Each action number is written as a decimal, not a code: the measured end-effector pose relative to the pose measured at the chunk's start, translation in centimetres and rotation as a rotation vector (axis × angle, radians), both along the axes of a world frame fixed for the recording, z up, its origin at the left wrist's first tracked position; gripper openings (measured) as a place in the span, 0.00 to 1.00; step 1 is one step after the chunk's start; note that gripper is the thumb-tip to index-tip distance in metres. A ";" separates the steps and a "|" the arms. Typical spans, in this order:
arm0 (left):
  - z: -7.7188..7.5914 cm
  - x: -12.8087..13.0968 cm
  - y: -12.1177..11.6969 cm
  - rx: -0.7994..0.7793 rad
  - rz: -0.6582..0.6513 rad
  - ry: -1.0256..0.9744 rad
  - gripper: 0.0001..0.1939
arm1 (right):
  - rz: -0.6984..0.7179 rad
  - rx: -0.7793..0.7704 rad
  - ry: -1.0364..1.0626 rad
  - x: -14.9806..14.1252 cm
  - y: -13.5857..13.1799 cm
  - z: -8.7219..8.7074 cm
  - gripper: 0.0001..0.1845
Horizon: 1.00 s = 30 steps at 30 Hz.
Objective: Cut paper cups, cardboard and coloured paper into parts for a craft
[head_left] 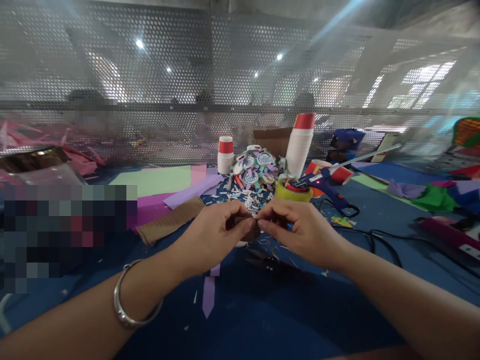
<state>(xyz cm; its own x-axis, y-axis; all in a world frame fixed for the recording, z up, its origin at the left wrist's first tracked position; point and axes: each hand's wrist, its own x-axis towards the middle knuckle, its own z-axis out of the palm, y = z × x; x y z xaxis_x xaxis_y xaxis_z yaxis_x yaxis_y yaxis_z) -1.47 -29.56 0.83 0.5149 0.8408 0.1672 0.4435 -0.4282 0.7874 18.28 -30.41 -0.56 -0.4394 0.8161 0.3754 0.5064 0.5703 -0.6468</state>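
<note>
My left hand point(221, 227) and my right hand point(300, 230) meet at the fingertips over the middle of the blue table. Both are closed in a pinch on a small brown piece point(253, 234), which looks like cardboard and is mostly hidden by the fingers. Just below them lies a dark object point(272, 265) that resembles scissors, blurred and in shadow. A strip of corrugated cardboard point(170, 220) rests left of my left hand. Beyond my right hand, a blue glue gun point(324, 187) leans on a yellow tape roll point(293, 191). A purple paper strip point(208, 295) lies nearer me.
Behind the hands, decorated paper discs point(258, 165) are heaped among paper scraps, between a short cup stack point(225, 155) and a tall one point(300, 145). Coloured sheets point(153, 181) spread left. Black cable point(375, 240) crosses the right side. Perforated metal screen point(168, 95) stands behind.
</note>
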 end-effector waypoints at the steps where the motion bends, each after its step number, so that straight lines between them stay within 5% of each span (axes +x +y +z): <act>1: -0.1 0.0 0.0 -0.004 -0.002 0.028 0.09 | 0.002 -0.030 -0.004 0.0 0.0 0.0 0.06; 10: 0.2 0.0 0.1 0.059 -0.076 0.110 0.10 | 0.083 -0.138 -0.097 0.3 0.0 0.5 0.11; 16: -0.7 0.2 0.3 -0.202 -0.160 -0.143 0.12 | 0.133 -0.051 -0.037 0.1 -0.2 0.7 0.14; 25: -0.3 1.6 -0.9 -0.694 -0.028 -0.577 0.10 | 0.081 0.306 0.026 -0.4 -0.6 0.1 0.11; 30: -0.6 0.8 -0.1 -0.484 -0.071 -0.415 0.13 | 0.068 0.181 0.051 -0.4 -0.1 -0.4 0.12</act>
<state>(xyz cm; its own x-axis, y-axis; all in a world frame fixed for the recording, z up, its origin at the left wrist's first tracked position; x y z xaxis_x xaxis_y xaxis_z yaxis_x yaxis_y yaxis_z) -0.64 -29.69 0.24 0.5458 0.8375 -0.0250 0.0436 0.0014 0.9990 17.84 -30.48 -0.91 -0.4678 0.7022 0.5367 0.4317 0.7114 -0.5546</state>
